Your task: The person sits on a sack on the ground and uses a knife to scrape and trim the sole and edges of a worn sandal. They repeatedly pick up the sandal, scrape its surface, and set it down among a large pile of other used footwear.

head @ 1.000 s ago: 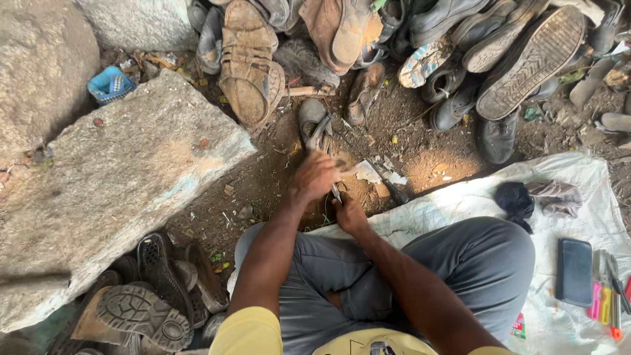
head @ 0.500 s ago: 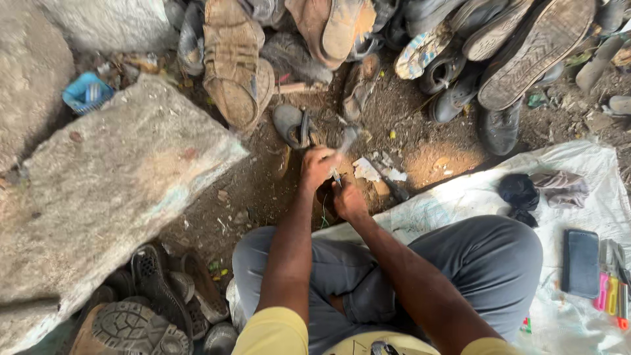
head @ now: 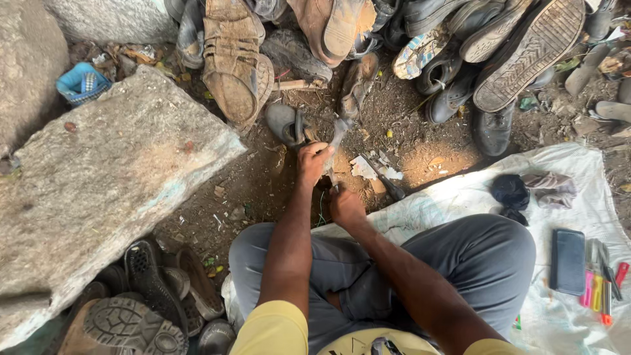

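- Big flat stone slab [head: 98, 190] fills the left side, lying on bare dirt just left of where the hands are working.
- Heap of worn shoes and sandals [head: 394, 46] runs across the top, soles mostly facing up; a second bunch of old shoes [head: 144, 302] sits bottom left below the slab.
- White sheet [head: 559, 309] is spread on the right, holding a dark phone [head: 569, 261], some bright-handled tools [head: 601, 286] and a couple of dark rags [head: 519, 190].
- Both arms reach forward from the person's crossed legs and the hands meet close together over the dirt.
- Left hand [head: 313, 162] is curled tight around a small grey sandal [head: 289, 125], pinning it low to the ground.
- Right hand [head: 346, 207] is just below, closed on something thin; can't make out what.
- Small blue basket [head: 82, 83] top left; contents unclear.
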